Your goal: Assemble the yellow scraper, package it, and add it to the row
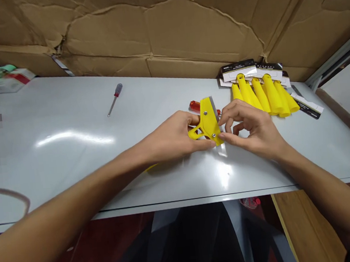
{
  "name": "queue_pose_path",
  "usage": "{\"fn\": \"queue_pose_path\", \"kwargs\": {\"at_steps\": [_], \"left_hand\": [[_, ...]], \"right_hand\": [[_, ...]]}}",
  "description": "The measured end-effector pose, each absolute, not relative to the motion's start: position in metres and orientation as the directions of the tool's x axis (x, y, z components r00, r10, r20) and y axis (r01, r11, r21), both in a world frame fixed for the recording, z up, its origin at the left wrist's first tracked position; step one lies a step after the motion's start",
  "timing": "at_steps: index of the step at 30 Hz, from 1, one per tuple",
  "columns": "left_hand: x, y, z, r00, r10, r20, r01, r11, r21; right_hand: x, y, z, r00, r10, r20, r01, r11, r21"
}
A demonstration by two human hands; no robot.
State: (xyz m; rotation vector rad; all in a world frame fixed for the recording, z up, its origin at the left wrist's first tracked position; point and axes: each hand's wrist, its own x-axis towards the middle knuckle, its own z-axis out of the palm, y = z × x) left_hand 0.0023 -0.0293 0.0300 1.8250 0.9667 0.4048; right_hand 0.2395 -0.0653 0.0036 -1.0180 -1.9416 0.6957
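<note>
My left hand (178, 137) grips a yellow scraper head (209, 121) by its narrow neck, thumb along its lower edge. Two screws show on the head's face, and a grey metal blade (214, 107) runs along its right side. At the lower part of that blade, my right hand (251, 129) closes thumb and fingertips on the edge, its other fingers curled. Behind the scraper head lies a screwdriver with a red handle (194, 106), partly hidden. Under my left forearm a bit of something yellow (151, 167) peeks out on the table.
Several yellow scraper handles (260, 95) with black-and-white packaging cards (239, 70) lie at the back right. A screwdriver (117, 93) rests left of centre on the white table (67, 113). A box (7, 80) stands back left; cardboard (152, 29) lines the rear.
</note>
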Motion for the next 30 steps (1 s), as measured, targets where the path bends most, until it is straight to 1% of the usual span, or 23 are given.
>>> {"fn": "queue_pose_path", "kwargs": {"at_steps": [3, 7, 16, 20, 22, 24, 25, 27, 28, 30], "left_hand": [[0.003, -0.03, 0.026, 0.623, 0.775, -0.103, 0.423, -0.223, 0.878], [0.002, -0.031, 0.024, 0.613, 0.79, -0.035, 0.404, -0.275, 0.873], [0.003, -0.032, 0.026, 0.65, 0.758, -0.059, 0.38, -0.258, 0.888], [0.003, -0.032, 0.025, 0.647, 0.762, -0.036, 0.377, -0.278, 0.884], [0.002, -0.032, 0.024, 0.637, 0.77, -0.037, 0.381, -0.273, 0.883], [0.001, -0.031, 0.024, 0.625, 0.779, -0.047, 0.397, -0.266, 0.879], [0.001, -0.031, 0.025, 0.62, 0.783, -0.047, 0.401, -0.265, 0.877], [0.0, -0.03, 0.027, 0.609, 0.793, -0.023, 0.392, -0.275, 0.878], [-0.001, -0.029, 0.028, 0.599, 0.8, 0.0, 0.381, -0.285, 0.879], [-0.002, -0.027, 0.028, 0.562, 0.825, 0.062, 0.373, -0.32, 0.871]], "right_hand": [[0.24, -0.065, 0.004, -0.359, 0.827, 0.432, 0.375, 0.552, -0.745], [0.24, -0.066, 0.005, -0.363, 0.831, 0.421, 0.377, 0.544, -0.749], [0.237, -0.068, 0.004, -0.366, 0.832, 0.416, 0.358, 0.539, -0.762], [0.236, -0.069, 0.006, -0.367, 0.832, 0.416, 0.356, 0.539, -0.763], [0.241, -0.066, 0.006, -0.333, 0.85, 0.409, 0.321, 0.51, -0.798], [0.249, -0.06, 0.006, -0.23, 0.878, 0.419, 0.317, 0.475, -0.821], [0.253, -0.056, 0.005, -0.161, 0.889, 0.429, 0.351, 0.458, -0.817], [0.261, -0.045, 0.004, -0.076, 0.888, 0.453, 0.498, 0.428, -0.754], [0.263, -0.039, 0.004, -0.081, 0.882, 0.464, 0.588, 0.419, -0.692], [0.261, -0.027, 0.005, -0.18, 0.876, 0.447, 0.74, 0.42, -0.525]]}}
